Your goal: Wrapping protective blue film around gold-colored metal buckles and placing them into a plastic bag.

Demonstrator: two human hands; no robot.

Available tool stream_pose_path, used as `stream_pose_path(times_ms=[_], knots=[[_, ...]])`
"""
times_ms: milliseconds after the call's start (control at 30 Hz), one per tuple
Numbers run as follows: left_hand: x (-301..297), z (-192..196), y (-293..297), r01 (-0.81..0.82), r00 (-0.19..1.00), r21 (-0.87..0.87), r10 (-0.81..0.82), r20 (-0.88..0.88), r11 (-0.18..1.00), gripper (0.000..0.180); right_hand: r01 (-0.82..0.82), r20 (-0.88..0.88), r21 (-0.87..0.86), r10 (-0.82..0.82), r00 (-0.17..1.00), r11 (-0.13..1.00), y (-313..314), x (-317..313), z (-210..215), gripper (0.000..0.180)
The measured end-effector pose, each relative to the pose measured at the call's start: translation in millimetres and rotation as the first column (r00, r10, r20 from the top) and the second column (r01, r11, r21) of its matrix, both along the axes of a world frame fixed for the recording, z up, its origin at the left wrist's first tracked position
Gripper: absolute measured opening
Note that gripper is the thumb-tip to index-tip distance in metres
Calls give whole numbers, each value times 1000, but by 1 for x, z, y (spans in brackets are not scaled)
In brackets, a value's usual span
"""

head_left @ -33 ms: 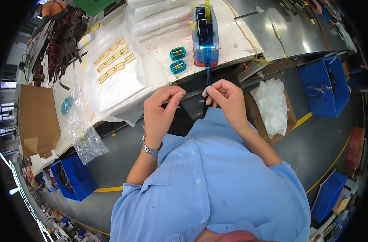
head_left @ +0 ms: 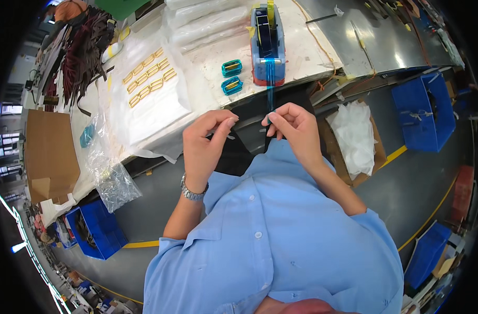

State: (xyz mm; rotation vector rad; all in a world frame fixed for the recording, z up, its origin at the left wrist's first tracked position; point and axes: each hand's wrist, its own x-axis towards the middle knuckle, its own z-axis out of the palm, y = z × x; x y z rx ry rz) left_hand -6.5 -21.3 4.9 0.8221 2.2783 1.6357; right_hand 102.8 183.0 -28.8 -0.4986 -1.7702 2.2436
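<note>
A strip of clear blue tape [head_left: 271, 94] runs down from a blue tape dispenser [head_left: 268, 52] at the table's front edge. My right hand [head_left: 295, 125] pinches the strip's lower end between thumb and forefinger. To its left, over my lap, my left hand [head_left: 206, 137] is closed in a loose pinch, thumb near the forefinger. Whatever sits in that pinch, if anything, is too small to make out. Left of the dispenser lie two gold buckles wrapped in blue tape [head_left: 231, 76]. Rows of bare gold buckles [head_left: 149, 77] rest on white sheeting [head_left: 163, 115] farther left.
Plastic-wrapped rolls [head_left: 210, 23] lie at the back. A clear plastic bag [head_left: 116, 191] hangs off the table beside a brown cardboard box [head_left: 49, 157]. On my right stand a carton with white wrapping [head_left: 354, 138] and a blue bin [head_left: 422, 112]. Another blue bin [head_left: 97, 230] is lower left.
My left hand has shifted slightly left, away from the right hand. The right hand keeps its pinch on the tape with almost no movement.
</note>
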Motion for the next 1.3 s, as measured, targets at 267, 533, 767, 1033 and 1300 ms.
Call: stream_pose_path(times_ms=[267,533,767,1033,1300], knots=[[-95,53,-63,-343,894,55,344,-288,938,15,-56,3,-86,56,998,995,4,6,3,11],[-161,25,-90,-351,722,-468,-84,-687,811,8,-97,0,-106,98,995,990,12,6,5,13],[-196,11,-73,-232,624,-696,-445,-642,679,8,-100,-10,-157,99,995,983,14,3,3,22],[-232,25,-110,-102,994,-532,74,-74,840,12,-138,19,-165,143,990,977,22,1,10,16],[-81,51,-37,34,715,353,-269,645,935,16,-121,10,-223,126,992,967,10,13,14,17]])
